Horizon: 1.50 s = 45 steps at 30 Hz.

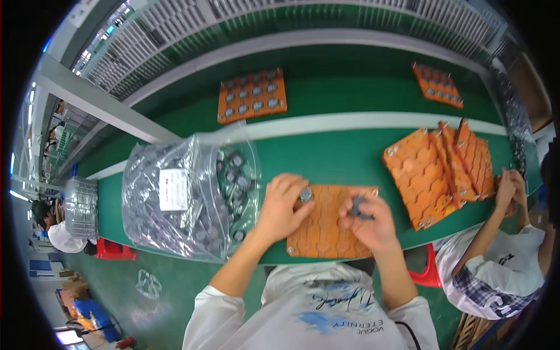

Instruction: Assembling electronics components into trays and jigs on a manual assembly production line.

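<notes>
An orange board (329,230) with a pattern of interlocking shapes lies on the green bench in front of me. My left hand (284,205) is at its upper left corner, thumb and fingers around a round grey knob-like piece (305,194) that sits there. Over the board's right half, my right hand (373,220) pinches a dark grey piece (360,207) of similar size, raised above the surface. Left of the board lies a large clear plastic bag (192,210) full of such grey pieces, with a white label on it.
Several orange boards (414,169) lean in a pile to the right. Beyond the white rail, two orange boards (254,96) (437,84) carry rows of grey pieces. A co-worker's hands (510,186) work at the right end of the bench. A red stool (114,249) stands at lower left.
</notes>
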Motion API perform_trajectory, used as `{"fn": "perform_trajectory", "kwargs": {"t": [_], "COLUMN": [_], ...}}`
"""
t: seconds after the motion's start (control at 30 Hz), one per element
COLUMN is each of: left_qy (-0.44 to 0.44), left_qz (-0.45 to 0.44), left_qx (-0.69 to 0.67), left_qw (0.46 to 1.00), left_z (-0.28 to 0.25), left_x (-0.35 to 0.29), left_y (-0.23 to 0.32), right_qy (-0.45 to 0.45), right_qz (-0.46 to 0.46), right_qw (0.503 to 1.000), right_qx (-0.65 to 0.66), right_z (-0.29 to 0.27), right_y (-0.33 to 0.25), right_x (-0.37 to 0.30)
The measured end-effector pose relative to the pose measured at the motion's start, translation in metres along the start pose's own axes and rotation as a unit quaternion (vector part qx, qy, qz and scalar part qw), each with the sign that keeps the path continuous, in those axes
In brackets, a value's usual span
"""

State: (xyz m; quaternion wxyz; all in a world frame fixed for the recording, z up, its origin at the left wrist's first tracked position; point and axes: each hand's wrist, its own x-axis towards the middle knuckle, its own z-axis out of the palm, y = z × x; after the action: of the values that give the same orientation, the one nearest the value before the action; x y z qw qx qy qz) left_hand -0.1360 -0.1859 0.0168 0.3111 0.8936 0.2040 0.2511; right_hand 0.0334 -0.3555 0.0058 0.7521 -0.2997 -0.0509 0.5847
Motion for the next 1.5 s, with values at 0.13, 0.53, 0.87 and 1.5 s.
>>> {"fn": "perform_trajectory", "kwargs": {"t": [0.13,0.53,0.87,1.5], "left_qy": [-0.032,-0.018,-0.023,-0.094], "left_qz": [0.064,0.093,0.162,0.269], "left_qx": [0.04,0.062,0.063,0.218], "left_qw": [0.997,0.994,0.985,0.933], "left_z": [0.003,-0.001,-0.011,-0.01], "left_x": [-0.001,-0.007,0.007,0.019], "left_y": [-0.014,-0.014,-0.022,-0.014], "right_qy": [-0.024,-0.063,-0.208,-0.127], "right_qz": [0.016,-0.244,-0.313,-0.148], "right_qw": [0.993,0.591,0.456,0.465], "right_qx": [-0.111,-0.766,-0.807,-0.864], "right_z": [0.006,0.028,0.019,0.046], "right_y": [-0.005,-0.003,-0.005,-0.017], "right_x": [-0.004,0.013,0.031,0.047]}}
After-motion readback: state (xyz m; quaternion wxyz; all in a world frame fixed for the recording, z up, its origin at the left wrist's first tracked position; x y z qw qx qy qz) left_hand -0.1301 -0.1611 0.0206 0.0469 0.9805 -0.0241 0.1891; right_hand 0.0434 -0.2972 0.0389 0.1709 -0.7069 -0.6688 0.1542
